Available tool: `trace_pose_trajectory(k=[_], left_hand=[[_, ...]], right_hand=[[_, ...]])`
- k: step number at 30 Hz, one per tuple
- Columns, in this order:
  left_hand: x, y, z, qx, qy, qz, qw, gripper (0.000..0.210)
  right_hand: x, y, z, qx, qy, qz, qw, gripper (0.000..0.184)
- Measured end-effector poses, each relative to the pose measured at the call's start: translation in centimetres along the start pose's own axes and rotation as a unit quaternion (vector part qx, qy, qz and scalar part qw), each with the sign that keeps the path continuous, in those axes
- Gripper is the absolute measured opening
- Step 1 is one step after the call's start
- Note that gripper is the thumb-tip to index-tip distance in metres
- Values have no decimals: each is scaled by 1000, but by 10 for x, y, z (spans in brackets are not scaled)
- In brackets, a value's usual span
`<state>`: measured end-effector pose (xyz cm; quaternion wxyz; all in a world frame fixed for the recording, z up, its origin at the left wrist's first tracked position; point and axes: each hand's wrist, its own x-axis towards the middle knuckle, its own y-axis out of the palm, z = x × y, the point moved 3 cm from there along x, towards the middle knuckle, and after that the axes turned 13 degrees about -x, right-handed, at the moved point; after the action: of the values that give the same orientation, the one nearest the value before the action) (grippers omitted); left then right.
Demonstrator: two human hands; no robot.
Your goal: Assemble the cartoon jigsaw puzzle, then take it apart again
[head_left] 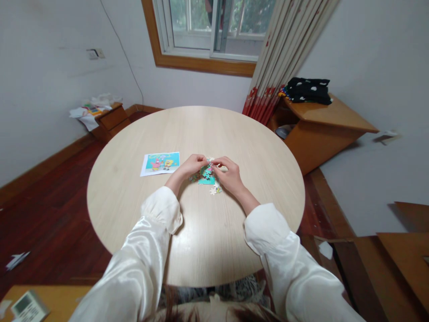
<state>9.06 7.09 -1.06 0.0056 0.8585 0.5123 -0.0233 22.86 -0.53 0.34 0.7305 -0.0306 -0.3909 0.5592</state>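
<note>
A small, straight-edged patch of turquoise cardboard puzzle [207, 181] lay on the round, pale wooden table [208, 250], with loose white and multicoloured interlocking pieces [216, 191] by its near right corner, so much of the joining seemed left to do, though how many pieces were linked was too small to tell. Both wrists angled inward, the left hand [191, 165] and right hand [229, 175] nearly met fingertip to fingertip above the pile, thumbs and forefingers drawn close, but what each pinched could not be made out.
</note>
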Motion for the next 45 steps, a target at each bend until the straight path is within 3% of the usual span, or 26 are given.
trace_pose_trajectory(k=[4,8,17,21,24,28,33,38,45], left_hand=[[-1,1,-2,-16,7,1,1000,20],[-1,0,-5,-10,27,9,1000,18],[-9,6,-16,-24,41,84,995,21],[-13,9,-15,-62,-16,117,991,20],[-14,10,-12,-62,-55,129,988,26],[-11,10,-10,-28,-52,78,995,34],[-9,12,-11,-48,-38,56,997,36],[-12,12,-13,-67,-30,70,995,35],[-9,8,-11,-54,9,26,998,35]], right_hand=[[2,1,-12,73,98,-58,991,19],[6,2,-28,154,203,-93,962,31],[4,6,-43,257,325,-60,908,38],[3,7,-42,248,311,-48,916,39],[5,5,-36,210,241,-68,945,36],[4,5,-22,128,124,-59,982,30],[0,8,-12,88,59,-16,994,25],[2,10,-24,135,108,-30,985,32],[5,12,-40,221,205,-49,952,44]])
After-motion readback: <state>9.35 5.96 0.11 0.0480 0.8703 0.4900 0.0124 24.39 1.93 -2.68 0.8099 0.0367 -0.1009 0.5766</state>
